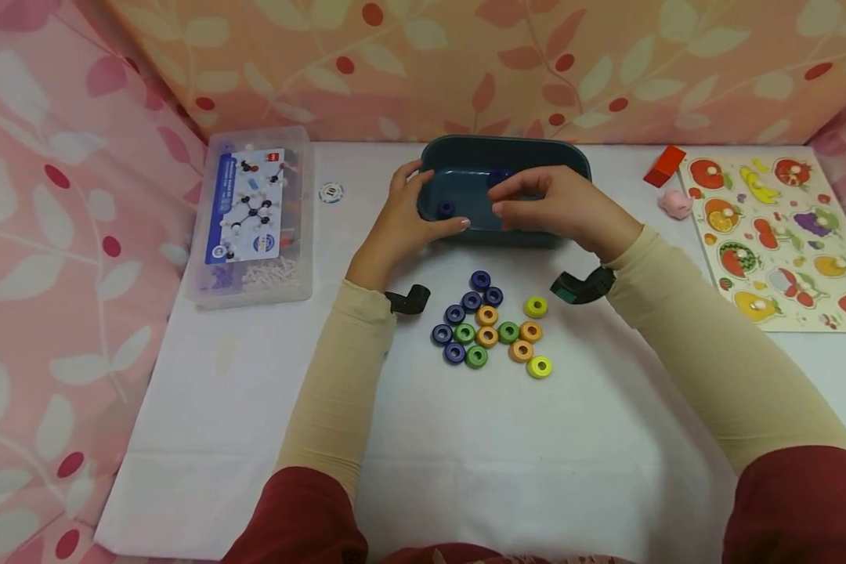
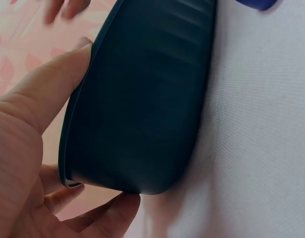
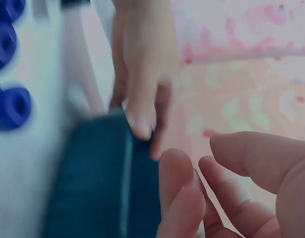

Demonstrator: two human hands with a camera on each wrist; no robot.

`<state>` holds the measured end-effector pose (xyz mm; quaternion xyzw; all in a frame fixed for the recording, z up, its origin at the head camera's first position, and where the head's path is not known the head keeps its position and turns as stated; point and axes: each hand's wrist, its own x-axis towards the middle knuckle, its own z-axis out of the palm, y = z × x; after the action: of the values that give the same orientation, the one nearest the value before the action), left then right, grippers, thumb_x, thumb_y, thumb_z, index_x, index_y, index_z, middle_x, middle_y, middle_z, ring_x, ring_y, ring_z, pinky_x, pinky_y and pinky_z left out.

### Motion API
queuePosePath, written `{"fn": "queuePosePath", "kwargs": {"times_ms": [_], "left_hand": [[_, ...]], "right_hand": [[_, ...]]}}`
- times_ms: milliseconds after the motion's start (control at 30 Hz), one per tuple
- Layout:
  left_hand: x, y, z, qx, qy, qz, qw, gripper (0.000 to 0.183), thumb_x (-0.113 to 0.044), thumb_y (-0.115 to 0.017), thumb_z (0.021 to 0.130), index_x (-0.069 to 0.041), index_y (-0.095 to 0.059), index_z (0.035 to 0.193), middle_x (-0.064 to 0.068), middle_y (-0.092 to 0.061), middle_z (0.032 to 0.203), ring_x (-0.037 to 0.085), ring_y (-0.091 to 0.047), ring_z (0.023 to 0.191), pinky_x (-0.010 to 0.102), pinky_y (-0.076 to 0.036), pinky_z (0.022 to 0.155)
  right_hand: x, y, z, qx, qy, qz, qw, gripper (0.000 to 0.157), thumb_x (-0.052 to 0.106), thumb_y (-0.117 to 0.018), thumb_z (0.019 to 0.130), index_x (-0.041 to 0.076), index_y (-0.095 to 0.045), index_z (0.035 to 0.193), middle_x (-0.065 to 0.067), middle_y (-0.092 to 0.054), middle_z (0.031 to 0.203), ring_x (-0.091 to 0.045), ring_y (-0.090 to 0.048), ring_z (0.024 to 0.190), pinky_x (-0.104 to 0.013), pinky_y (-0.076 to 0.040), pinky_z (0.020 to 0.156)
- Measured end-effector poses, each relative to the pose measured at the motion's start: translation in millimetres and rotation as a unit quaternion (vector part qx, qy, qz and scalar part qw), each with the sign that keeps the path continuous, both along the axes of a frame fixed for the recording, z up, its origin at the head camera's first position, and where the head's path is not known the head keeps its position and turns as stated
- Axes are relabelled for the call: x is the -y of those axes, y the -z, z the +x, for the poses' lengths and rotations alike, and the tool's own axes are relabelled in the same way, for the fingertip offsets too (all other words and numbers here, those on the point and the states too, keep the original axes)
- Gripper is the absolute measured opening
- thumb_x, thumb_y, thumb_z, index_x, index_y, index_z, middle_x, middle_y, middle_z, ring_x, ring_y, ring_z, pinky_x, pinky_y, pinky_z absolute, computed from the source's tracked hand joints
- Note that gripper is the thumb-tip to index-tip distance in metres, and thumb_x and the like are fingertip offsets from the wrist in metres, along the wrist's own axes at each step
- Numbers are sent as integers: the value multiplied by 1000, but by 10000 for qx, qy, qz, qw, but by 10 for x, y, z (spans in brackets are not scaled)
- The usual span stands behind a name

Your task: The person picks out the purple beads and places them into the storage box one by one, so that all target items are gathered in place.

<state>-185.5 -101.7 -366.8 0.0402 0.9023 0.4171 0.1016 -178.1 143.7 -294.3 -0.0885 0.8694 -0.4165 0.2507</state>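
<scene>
A dark teal plastic tub (image 1: 468, 186) stands at the back of the table. My left hand (image 1: 392, 227) grips its left end, the thumb along the front rim and the fingers round the outer wall, as the left wrist view also shows. Inside lie a dark blue ring (image 1: 446, 209) and another dark blue piece (image 1: 499, 178), partly hidden by my right hand. That right hand (image 1: 571, 205) hovers over the tub's right part. Its thumb and loosely bent fingers stand apart in the right wrist view, with nothing visible between them.
In front of the tub lie several blue rings (image 1: 454, 315), with green, orange and yellow rings (image 1: 539, 366) beside them. A clear case (image 1: 296, 270) stands left, near a round token (image 1: 330, 193). Right are a red block (image 1: 665, 166), a pink pig figure (image 1: 675, 204) and a fruit puzzle board (image 1: 782, 235).
</scene>
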Motion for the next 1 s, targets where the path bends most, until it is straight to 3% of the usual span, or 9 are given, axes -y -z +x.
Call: {"fn": "queuePosePath", "kwargs": {"times_ms": [167, 300, 567, 767, 1000], "left_hand": [[11, 6, -7, 4, -28, 29, 10000, 111, -67, -80, 71, -25, -27, 159, -22, -4, 165, 11, -22, 152, 35, -27, 122], [8, 2, -7, 14, -21, 27, 10000, 111, -67, -79, 71, -25, -27, 159, -22, -4, 165, 11, -23, 151, 35, -27, 122], [4, -4, -2, 1, 4, 50, 10000, 111, -66, -80, 72, -25, -27, 159, -22, -4, 165, 11, -23, 152, 36, -27, 122], [7, 4, -4, -46, 56, 36, 10000, 111, -67, -79, 72, -24, -27, 159, -21, -4, 165, 12, -22, 152, 36, -27, 122], [13, 14, -11, -82, 51, 38, 9999, 110, -66, -80, 72, -23, -27, 159, -20, -5, 165, 11, -24, 151, 35, -28, 121]], "right_hand": [[-72, 148, 327, 344, -122, -33, 9993, 42, 41, -73, 91, 21, -69, 127, -4, -70, 121, -23, -66, 107, -37, -53, 96], [-107, 377, 459, 373, -319, 41, 9988, 39, 37, -76, 90, 21, -70, 126, 0, -69, 124, -23, -67, 102, -34, -53, 89], [-24, 693, 428, 7, -565, -61, 9984, 30, 28, -74, 93, 24, -72, 122, 2, -69, 122, -22, -63, 93, -32, -53, 79], [52, 781, 377, -96, -975, -89, 9951, 28, 24, -68, 97, 21, -71, 124, 0, -69, 126, -18, -59, 104, -33, -48, 91], [99, 811, 363, -147, -1258, -77, 9919, 28, 21, -65, 98, 20, -70, 126, -2, -67, 128, -17, -59, 106, -34, -46, 91]]}}
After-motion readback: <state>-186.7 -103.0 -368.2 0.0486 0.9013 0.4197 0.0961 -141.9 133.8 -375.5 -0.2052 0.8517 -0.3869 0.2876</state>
